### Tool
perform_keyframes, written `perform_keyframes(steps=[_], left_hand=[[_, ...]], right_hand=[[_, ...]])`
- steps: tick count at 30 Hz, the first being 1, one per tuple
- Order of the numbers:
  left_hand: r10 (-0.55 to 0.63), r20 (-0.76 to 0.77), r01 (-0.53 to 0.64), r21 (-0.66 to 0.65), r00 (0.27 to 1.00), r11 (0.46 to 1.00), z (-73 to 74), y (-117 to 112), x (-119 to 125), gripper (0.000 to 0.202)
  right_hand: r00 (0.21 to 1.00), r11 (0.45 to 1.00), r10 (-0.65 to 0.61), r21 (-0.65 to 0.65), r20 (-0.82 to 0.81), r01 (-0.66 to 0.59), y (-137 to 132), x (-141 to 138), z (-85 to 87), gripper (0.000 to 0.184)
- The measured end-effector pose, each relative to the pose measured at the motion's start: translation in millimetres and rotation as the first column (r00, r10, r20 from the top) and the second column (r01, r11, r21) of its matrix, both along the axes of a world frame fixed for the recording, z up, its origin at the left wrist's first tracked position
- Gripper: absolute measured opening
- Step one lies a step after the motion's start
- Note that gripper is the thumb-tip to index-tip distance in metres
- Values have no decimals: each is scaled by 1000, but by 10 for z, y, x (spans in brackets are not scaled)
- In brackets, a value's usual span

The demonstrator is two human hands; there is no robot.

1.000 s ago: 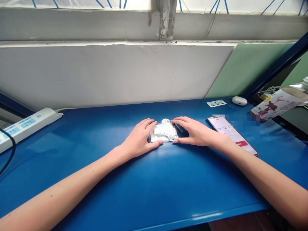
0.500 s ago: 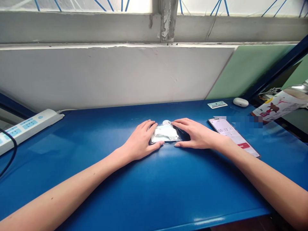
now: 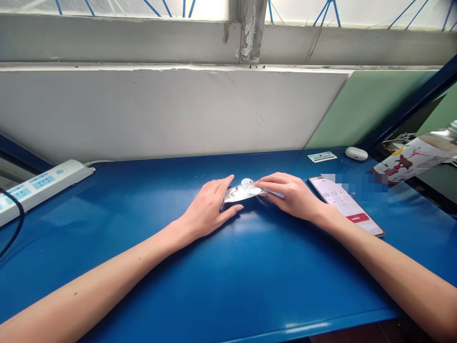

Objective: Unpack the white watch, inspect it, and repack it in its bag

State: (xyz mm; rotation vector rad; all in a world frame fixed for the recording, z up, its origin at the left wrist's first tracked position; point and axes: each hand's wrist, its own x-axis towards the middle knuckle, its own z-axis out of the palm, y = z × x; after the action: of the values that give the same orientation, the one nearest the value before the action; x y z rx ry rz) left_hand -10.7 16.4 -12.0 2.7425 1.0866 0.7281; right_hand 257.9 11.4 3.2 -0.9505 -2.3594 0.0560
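Note:
A small clear plastic packet [image 3: 243, 192] with something white inside is held between both hands just above the blue tabletop [image 3: 214, 276], tilted so its near edge is raised. My left hand [image 3: 210, 207] grips the packet's left end between thumb and fingers. My right hand [image 3: 291, 195] pinches its right end with fingers curled round it. A small round white piece [image 3: 247, 181] shows at the packet's far edge.
A phone [image 3: 344, 204] with a lit screen lies right of my right hand. Behind it are a small card [image 3: 322, 156] and a white oval case [image 3: 356, 153]. A printed bottle [image 3: 417, 157] lies at the far right. A white power strip [image 3: 39, 183] sits at the left.
The packet lay flat on the table under both hands; now both hands have tipped it up off the surface. The right hand has curled tighter round its end.

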Motion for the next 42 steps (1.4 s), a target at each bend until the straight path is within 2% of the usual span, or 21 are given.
perform_keyframes(steps=[5,8,12,15,17,22,27,32,36,38,42], left_hand=[[-10,192,-7,90,981,996,-26,-26,-10,75],[7,225,-29,98,974,995,-29,-17,-14,80],[-10,181,-5,84,984,996,-22,-9,-18,75],[0,160,-8,49,987,999,-16,-11,-14,69],[11,145,-10,-3,989,1000,-6,-10,-6,66],[13,70,-5,-104,997,995,41,0,16,61],[11,-11,-12,-101,1000,995,55,-2,14,58],[20,-56,-26,-100,998,995,42,-5,24,59],[97,-71,-102,-73,993,992,44,-11,44,63],[115,-77,-120,-63,990,991,45,-14,46,64],[79,-86,-86,-88,993,992,37,-10,32,66]], right_hand=[[956,989,-73,-143,-285,33,-15,-41,4,15],[931,976,-105,-218,-349,28,-27,-62,-9,13],[918,947,-141,-320,-372,16,-43,-82,0,21],[928,918,-165,-396,-334,21,-34,-79,3,31],[948,915,-157,-401,-276,35,-18,-65,-8,32],[991,960,-128,-256,-39,114,6,-10,-29,37],[988,921,-69,-371,138,116,-31,19,6,62],[978,901,-45,-414,201,127,-28,38,35,73],[977,904,-42,-409,207,126,-24,38,49,77],[978,902,-60,-409,199,139,-50,6,57,76],[974,915,-127,-357,189,189,-136,-109,52,62]])
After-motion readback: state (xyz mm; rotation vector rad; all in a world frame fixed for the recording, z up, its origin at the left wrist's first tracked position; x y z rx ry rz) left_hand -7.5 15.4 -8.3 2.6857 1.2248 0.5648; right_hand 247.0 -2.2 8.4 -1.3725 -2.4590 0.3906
